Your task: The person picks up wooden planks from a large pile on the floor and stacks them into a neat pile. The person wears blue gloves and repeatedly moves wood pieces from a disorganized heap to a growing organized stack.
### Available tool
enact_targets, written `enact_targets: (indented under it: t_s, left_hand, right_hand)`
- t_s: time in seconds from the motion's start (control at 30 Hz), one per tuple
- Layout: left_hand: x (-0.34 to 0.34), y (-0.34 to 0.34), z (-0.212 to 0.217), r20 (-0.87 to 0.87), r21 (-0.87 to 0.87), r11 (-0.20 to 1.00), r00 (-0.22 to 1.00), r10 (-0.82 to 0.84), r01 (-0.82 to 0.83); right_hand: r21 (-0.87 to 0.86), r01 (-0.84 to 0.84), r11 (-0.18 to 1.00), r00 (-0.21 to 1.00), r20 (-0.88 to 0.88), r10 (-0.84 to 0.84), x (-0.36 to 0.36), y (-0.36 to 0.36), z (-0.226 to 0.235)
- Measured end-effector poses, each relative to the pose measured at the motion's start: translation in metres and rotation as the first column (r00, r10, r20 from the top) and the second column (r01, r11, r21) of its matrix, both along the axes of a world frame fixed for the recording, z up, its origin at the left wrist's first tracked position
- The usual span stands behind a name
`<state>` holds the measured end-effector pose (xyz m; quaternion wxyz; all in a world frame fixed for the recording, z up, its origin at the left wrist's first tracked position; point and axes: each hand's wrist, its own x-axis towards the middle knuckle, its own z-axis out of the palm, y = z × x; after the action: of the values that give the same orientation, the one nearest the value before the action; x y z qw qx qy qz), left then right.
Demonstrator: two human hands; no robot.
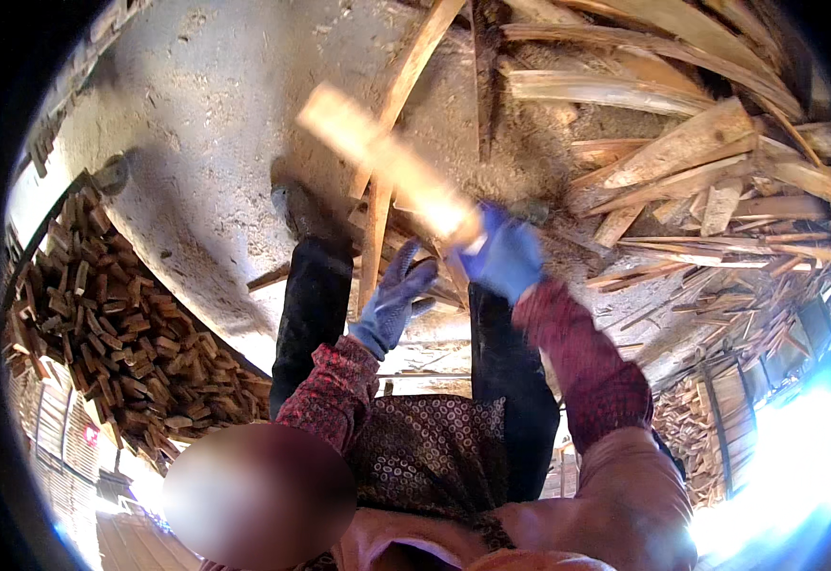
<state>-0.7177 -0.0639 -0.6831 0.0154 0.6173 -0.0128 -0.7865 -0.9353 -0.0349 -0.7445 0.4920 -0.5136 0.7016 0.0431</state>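
My right hand [509, 255], in a blue work glove, is closed around the near end of a flat wooden board [387, 164]. The board slants up and to the left over the floor and is smeared by motion. My left hand [396, 293], in a greyish-blue glove, is held just below the board and apart from it. Its fingers are spread, with nothing between them. Long thin wood strips [406, 76] lie beyond it and partly pass behind the board.
Split wood pieces [692, 157] are heaped at the far right. On the left, short wood blocks [139, 328] form a big pile behind a dark curved edge. The dusty concrete floor [187, 114] carries wood chips. My legs [313, 314] stretch forward beneath my hands.
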Motion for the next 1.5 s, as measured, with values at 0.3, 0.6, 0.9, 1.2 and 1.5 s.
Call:
enact_targets:
  t_s: [0.3,0.6,0.9,1.2,1.5]
  left_hand:
    - [0.034,-0.061,-0.02,0.209,-0.056,0.946,0.923,0.323,-0.318]
    - [0.011,-0.065,-0.004,-0.043,0.2,0.919,0.934,0.356,-0.341]
    - [0.003,-0.101,0.008,-0.12,0.111,0.929,0.923,0.366,-0.354]
    - [0.031,-0.137,-0.009,-0.15,0.234,0.802,0.795,0.588,-0.549]
    - [0.03,-0.15,-0.008,-0.127,0.228,0.798,0.795,0.593,-0.558]
  right_hand:
    - [-0.159,-0.159,0.974,0.948,-0.299,0.106,-0.018,0.07,-0.104]
    - [0.358,0.429,0.83,0.673,0.486,-0.557,-0.005,-0.063,-0.035]
    - [0.068,0.998,0.004,-0.038,0.601,-0.799,-0.135,-0.192,-0.053]
    - [0.301,0.919,-0.253,-0.394,0.698,-0.598,-0.28,-0.211,-0.048]
    - [-0.119,0.766,0.632,0.621,0.391,-0.679,-0.094,-0.199,0.0]
